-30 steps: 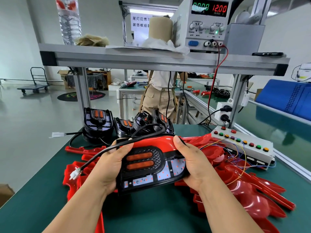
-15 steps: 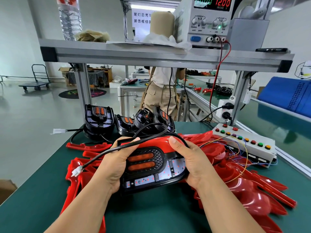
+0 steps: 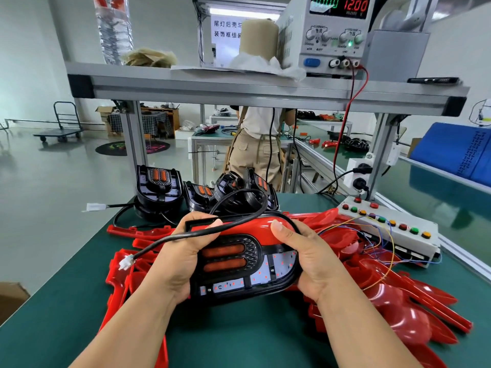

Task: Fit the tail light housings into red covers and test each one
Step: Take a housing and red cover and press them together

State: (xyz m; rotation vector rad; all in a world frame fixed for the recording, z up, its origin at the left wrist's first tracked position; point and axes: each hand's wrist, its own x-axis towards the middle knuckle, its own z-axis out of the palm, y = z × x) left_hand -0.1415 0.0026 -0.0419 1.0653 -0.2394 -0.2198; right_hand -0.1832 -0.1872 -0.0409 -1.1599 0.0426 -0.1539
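Gripping a tail light housing (image 3: 239, 264), left hand (image 3: 178, 258) and right hand (image 3: 316, 258) hover above piled red covers (image 3: 398, 301); cable (image 3: 159, 243) drapes across.

L hand (image 3: 178, 264) & R hand (image 3: 313, 261) grip housing (image 3: 229, 260) ends, thumbs on top, forearms converging.

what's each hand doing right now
Left hand: grips the tail light housing by its left end.
Right hand: grips its right end, thumb on the red cover.

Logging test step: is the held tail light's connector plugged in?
Unplugged. The white connector dangles free on its cable, beside the left hand gripping the tail light.
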